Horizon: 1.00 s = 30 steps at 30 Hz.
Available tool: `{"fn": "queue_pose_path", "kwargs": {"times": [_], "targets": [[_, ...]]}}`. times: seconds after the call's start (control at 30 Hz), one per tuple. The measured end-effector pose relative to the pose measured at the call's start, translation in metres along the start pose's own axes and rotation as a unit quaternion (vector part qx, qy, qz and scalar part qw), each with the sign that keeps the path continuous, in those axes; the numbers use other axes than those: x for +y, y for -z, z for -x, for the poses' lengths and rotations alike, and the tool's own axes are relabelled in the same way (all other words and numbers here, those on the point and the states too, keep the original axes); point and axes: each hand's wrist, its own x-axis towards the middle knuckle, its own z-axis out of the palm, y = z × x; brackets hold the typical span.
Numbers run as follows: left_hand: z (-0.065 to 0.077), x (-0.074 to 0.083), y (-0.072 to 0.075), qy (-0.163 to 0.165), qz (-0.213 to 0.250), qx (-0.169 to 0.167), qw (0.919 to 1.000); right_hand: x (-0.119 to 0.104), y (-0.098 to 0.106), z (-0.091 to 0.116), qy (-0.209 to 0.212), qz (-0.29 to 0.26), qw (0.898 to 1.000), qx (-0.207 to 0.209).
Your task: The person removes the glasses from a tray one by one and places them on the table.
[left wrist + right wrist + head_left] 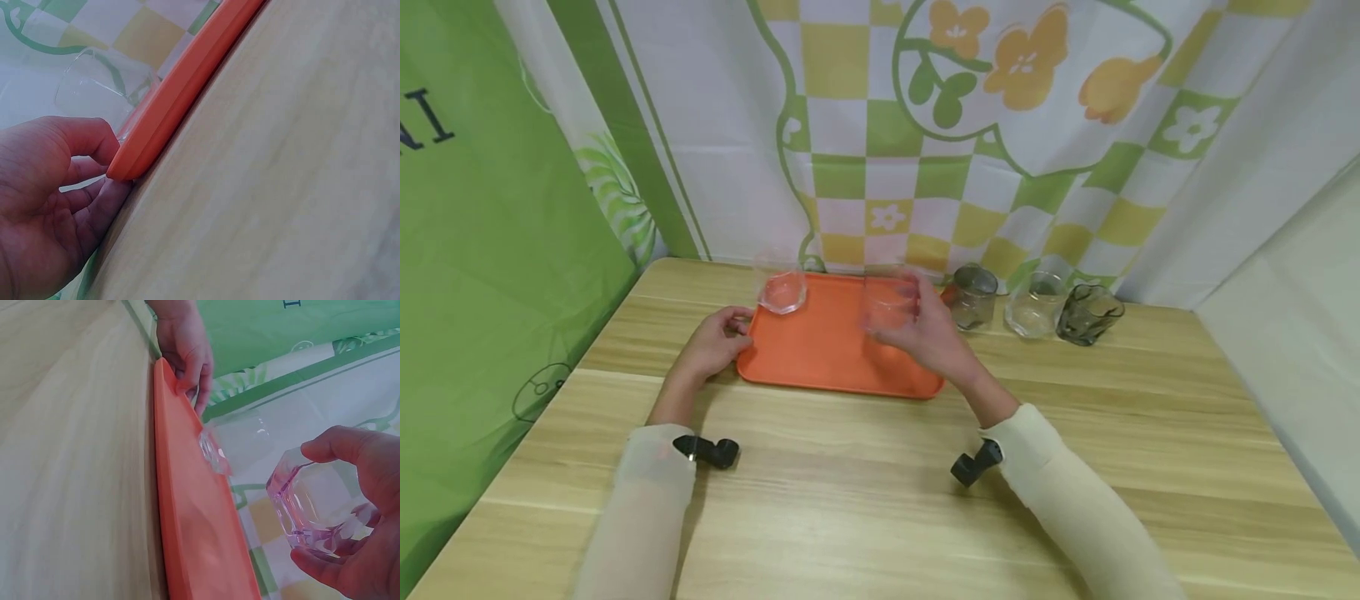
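An orange tray (820,350) lies on the wooden table. At its left edge my left hand (718,342) pinches the rim, thumb on one side and fingers on the other in the left wrist view. In the far left corner of the tray stands a clear drinking glass (783,292) with a faceted base. Over the tray's right half, my right hand (925,329) holds a second clear glass (312,500) between thumb and fingers. Its thick faceted base shows a pinkish tint in the right wrist view and is raised off the tray.
Right of the tray, a grey smoky glass (973,302), a rounded clear glass (1033,310) and a dark twisted glass (1088,315) stand in a row on the table (850,483). A checkered floral curtain (891,179) hangs right behind the far edge.
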Motion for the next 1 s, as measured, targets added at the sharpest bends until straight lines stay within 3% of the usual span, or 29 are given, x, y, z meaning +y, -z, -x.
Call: {"fn": "queue_pose_path", "kwargs": {"times": [0.23, 0.47, 1.0], "targets": [[0.001, 0.002, 0.000, 0.004, 0.002, -0.003, 1.0000, 0.013, 0.025, 0.019, 0.023, -0.012, 1.000, 0.006], [0.001, 0.001, 0.000, 0.003, 0.005, -0.003, 1.0000, 0.027, 0.059, 0.041, -0.012, -0.003, 1.000, 0.018], [-0.001, 0.001, 0.000, 0.006, -0.013, 0.004, 0.9999, 0.049, 0.136, 0.092, -0.091, 0.086, 0.990, 0.060]]}}
